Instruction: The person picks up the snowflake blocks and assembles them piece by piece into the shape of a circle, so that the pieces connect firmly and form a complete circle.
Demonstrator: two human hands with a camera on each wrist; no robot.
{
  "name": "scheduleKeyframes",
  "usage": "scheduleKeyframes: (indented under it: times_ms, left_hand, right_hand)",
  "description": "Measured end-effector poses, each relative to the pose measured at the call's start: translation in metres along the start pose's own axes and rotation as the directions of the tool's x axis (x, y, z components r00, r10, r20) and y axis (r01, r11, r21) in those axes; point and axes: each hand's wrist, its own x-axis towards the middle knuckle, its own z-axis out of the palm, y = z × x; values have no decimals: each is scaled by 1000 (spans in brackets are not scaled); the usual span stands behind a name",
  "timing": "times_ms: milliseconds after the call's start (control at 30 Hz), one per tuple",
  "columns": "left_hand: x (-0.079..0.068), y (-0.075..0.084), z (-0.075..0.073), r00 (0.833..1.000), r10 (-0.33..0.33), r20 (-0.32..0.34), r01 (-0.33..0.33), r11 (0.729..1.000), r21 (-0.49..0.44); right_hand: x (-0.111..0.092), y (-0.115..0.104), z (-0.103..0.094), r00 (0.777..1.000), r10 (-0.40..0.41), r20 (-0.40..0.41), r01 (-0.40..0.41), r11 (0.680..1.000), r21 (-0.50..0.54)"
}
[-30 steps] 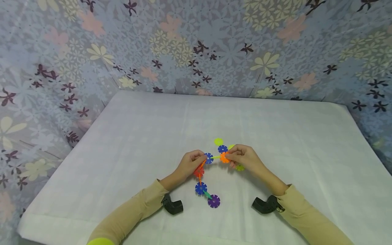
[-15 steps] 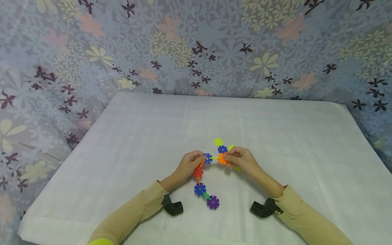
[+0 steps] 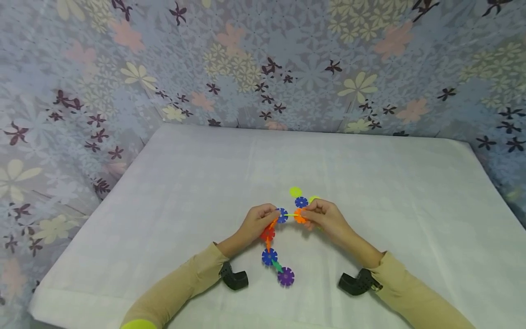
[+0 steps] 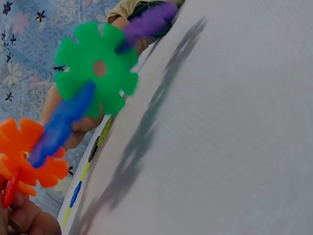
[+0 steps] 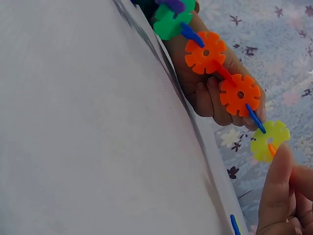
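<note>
A chain of slotted, flower-edged plastic discs hangs between my hands. My left hand (image 3: 258, 223) pinches it near the blue disc (image 3: 282, 215), by the orange disc (image 5: 239, 95). From there it runs down through the red disc (image 3: 268, 234), a blue disc (image 3: 269, 257) and the green disc (image 4: 73, 58) to the purple disc (image 3: 286, 277) at its free end. My right hand (image 3: 328, 222) pinches the orange disc (image 3: 298, 216) at the other end, with thumb and fingers over its right side. A yellow disc (image 5: 279, 129), edge-on in the head view, joins that orange disc to the blue one.
Just beyond my right hand lie a yellow disc (image 3: 295, 192), a blue disc (image 3: 301, 202) and another yellow disc (image 3: 314, 198). White cloth covers the table (image 3: 197, 183); a flowered curtain (image 3: 246, 59) hangs behind it. Black wrist mounts (image 3: 235, 278) sit below both wrists.
My right hand has shifted slightly left and toward me, bringing the orange disc a little nearer the blue one. A yellow disc beside it is now mostly hidden. My left hand keeps its pinch.
</note>
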Motion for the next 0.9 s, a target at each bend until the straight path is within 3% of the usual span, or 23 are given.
scheduleKeyframes:
  times_ms: [367,633,733,900]
  left_hand:
    - [2,1,3,995,-95,-44,92,994,-56]
    - [3,-1,4,998,-56,-22,55,997,-53]
    - [6,-12,3,998,-56,21,57,996,-74]
    - [10,-30,2,993,-109,53,114,990,-89]
  right_hand:
    - [-2,-1,-1,999,-29,-30,27,997,-67]
    - [-2,-4,5,1000,-3,-14,1,983,-186]
    - [-2,-4,6,1000,14,-14,-16,987,-161]
    - [-2,-4,5,1000,5,15,-3,994,-106]
